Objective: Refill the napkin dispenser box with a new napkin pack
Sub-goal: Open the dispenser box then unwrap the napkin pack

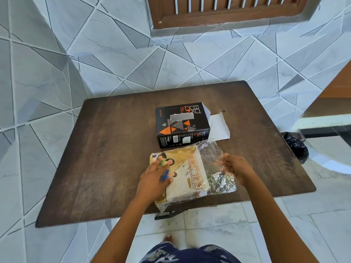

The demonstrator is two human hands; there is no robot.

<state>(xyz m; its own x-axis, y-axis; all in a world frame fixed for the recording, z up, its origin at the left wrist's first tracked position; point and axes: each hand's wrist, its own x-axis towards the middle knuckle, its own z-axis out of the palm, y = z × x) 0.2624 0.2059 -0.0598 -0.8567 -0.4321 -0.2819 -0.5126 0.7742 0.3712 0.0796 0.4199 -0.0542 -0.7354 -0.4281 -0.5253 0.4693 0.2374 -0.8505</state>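
Napkin pack point(191, 173), in a printed cream and gold wrapper, lies flat on the dark wooden tabletop point(106, 149) under and between the two hands. The left hand point(155, 179) rests palm down on the pack's left part, fingers spread wide and flat over the printed figures; it presses on the wrapper and does not close around it. The right hand point(232, 166) sits just right of the pack, over the loose clear plastic point(218, 168) of the opened wrapper end. Its fingers are blurred and look loosely curled and partly open; whether they pinch the plastic cannot be told. Crumpled clear plastic shines just below this hand, near the tabletop's front edge.

Beyond the hands, just past the pack's far edge, stands the napkin dispenser box point(182, 124), black with orange and grey triangles. Its right end is open, and a white flap point(218, 128) lies spread on the tabletop beyond the right hand. Further right, off the tabletop, a black bag point(296, 147) sits on the floor.
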